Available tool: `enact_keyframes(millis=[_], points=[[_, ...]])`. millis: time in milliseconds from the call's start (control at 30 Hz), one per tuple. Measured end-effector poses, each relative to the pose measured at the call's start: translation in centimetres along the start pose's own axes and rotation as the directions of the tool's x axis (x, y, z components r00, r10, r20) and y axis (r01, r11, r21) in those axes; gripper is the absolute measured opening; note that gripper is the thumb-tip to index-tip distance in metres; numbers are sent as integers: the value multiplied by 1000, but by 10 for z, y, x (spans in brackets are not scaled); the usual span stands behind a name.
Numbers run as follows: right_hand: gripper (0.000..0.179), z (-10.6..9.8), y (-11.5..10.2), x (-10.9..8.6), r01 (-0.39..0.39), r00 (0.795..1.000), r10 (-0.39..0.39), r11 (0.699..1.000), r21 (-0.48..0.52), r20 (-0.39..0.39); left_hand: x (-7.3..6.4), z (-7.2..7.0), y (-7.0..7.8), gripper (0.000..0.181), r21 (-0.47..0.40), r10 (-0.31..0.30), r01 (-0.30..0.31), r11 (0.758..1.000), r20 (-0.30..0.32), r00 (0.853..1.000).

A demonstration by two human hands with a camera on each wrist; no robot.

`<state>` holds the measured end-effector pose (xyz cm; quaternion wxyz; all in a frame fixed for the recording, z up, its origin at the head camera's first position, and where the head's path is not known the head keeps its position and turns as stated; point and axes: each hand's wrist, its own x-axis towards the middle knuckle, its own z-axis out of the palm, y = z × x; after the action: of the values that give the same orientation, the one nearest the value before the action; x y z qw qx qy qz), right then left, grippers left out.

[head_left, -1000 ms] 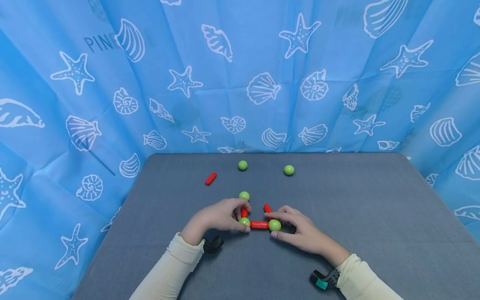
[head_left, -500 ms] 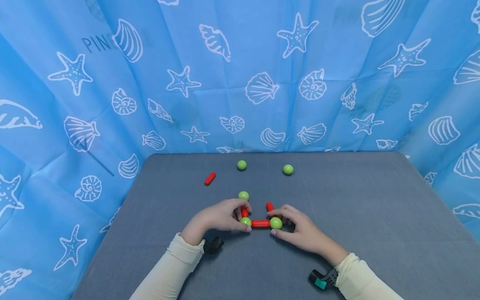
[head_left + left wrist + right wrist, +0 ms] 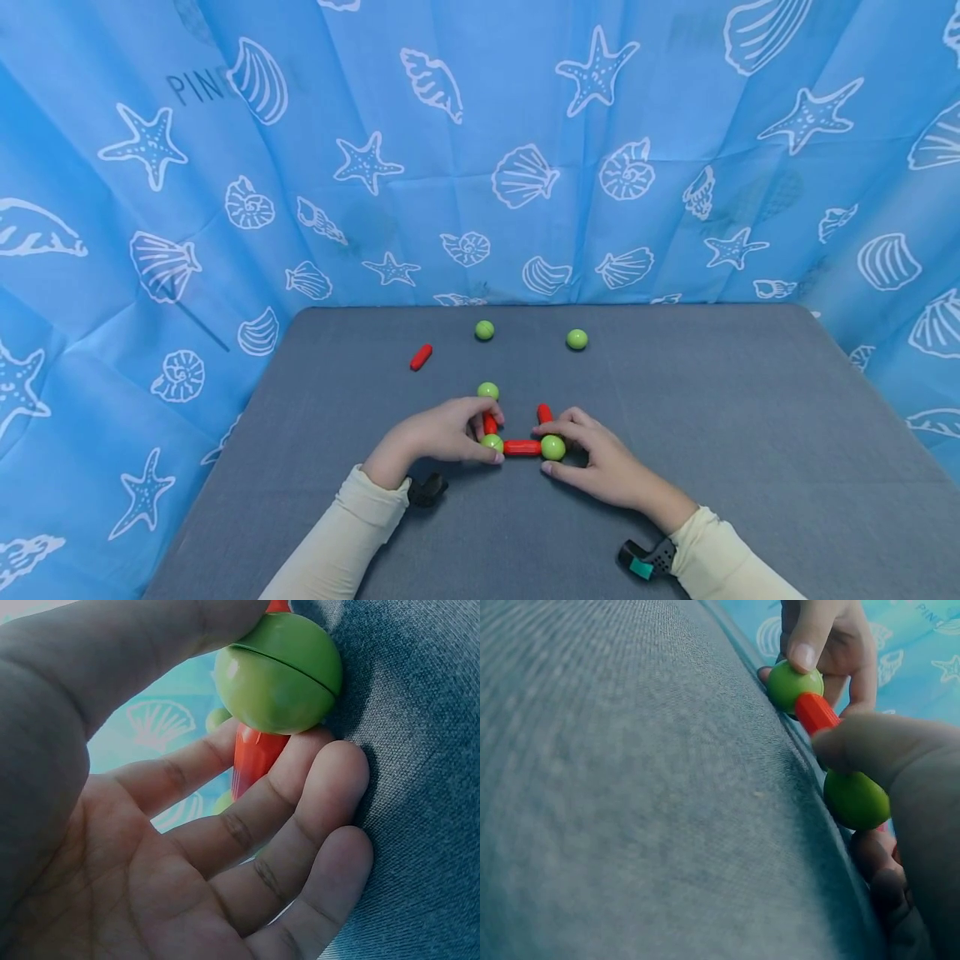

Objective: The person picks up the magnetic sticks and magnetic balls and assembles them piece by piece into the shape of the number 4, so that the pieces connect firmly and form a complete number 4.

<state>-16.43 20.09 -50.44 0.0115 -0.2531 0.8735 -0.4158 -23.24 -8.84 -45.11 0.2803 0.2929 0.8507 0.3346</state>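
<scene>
Two green balls joined by a red rod (image 3: 522, 448) lie mid-table in the head view. My left hand (image 3: 442, 431) holds the left ball (image 3: 279, 673), its thumb on the ball and its fingers around the far side. From that ball another red rod (image 3: 490, 423) runs away to a further green ball (image 3: 487, 392). My right hand (image 3: 600, 462) grips the right green ball (image 3: 552, 447) between thumb and fingers. A third red rod (image 3: 545, 412) points away from this ball, its near part hidden by the fingers.
Two loose green balls, a left one (image 3: 484, 330) and a right one (image 3: 577, 339), lie near the far edge of the grey table (image 3: 712, 400). A loose red rod (image 3: 422, 357) rests left of them. Behind hangs a blue curtain (image 3: 465, 200) with shells and starfish.
The right green ball and the connecting rod have shifted slightly right and away. The rod by my right fingers has moved a little right. Both hands keep nearly the same place.
</scene>
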Motion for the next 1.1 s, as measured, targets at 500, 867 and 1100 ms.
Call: enact_keyframes(millis=[500, 867, 1100], points=[[41, 0, -1, 2, -16, 999, 17, 1000, 22, -44, 1, 0, -1, 45, -12, -4, 4, 1000, 1, 1000], [41, 2, 0, 3, -2, 998, 3, 1000, 19, -59, 2, -1, -7, 45, -31, 25, -25, 999, 4, 1000], [43, 2, 2, 3, 5, 997, -2, 999, 33, -73, 2, -1, -6, 45, -43, 28, -27, 999, 10, 1000]])
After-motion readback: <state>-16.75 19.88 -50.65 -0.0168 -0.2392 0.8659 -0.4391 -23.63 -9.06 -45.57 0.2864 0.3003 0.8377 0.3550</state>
